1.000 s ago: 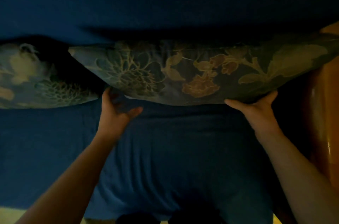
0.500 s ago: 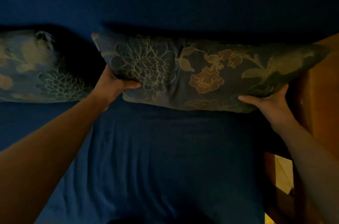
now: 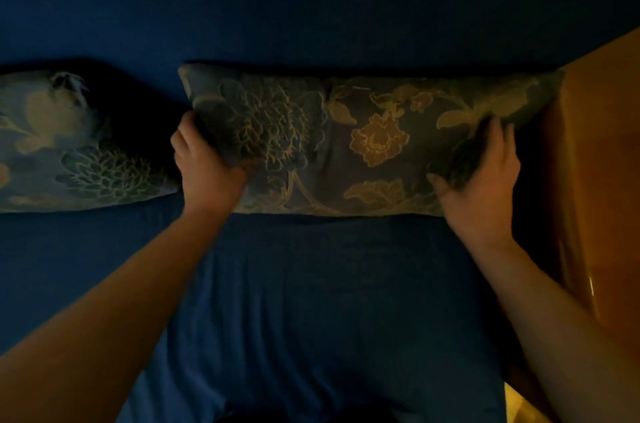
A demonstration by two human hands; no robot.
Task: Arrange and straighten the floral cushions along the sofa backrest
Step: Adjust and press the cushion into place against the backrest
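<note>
Head view, dim room, looking down at a dark blue sofa seat with the blue backrest above it. Long floral cushion lies sideways along the base of the backrest, lower edge resting on the seat, right end touching the orange-brown wooden armrest. Left hand grips the cushion's left end: thumb over the front face by the big chrysanthemum print, fingers wrapped round the end edge and mostly hidden behind it. Right hand grips near the right end, fingers laid up the front of the fabric, thumb pointing in along the lower part; cloth bunches dark under the fingers. Both hands closed on the same cushion, bare forearms reaching in from the bottom corners. Second floral cushion sits to the left, also against the backrest, cut off by the frame edge; its right end is near the left hand, with a dark shadowed gap between the two cushions. Cannot tell if the two cushions touch at the bottom corner.
</note>
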